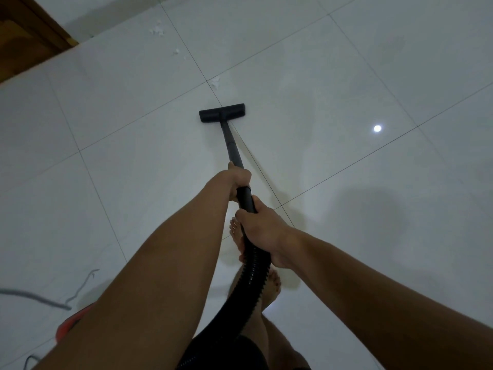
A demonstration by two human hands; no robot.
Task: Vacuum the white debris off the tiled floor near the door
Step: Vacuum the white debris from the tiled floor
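Observation:
A black vacuum wand [232,145] runs from my hands down to a flat black floor nozzle [222,112] resting on the white tiled floor [333,76]. My left hand [240,180] grips the wand higher up. My right hand [262,228] grips the handle where the ribbed black hose [250,279] joins it. White debris lies in three patches: one [215,83] just beyond the nozzle at a tile joint, a small one [176,51] further off, and a larger one [156,30] near the wooden door [24,38] at the top left.
My bare feet [237,236] stand under the hose. A grey power cord [40,297] trails over the floor at the lower left, beside an orange-red part of the vacuum body [72,324]. A ceiling light reflects off a tile [377,128] on the right.

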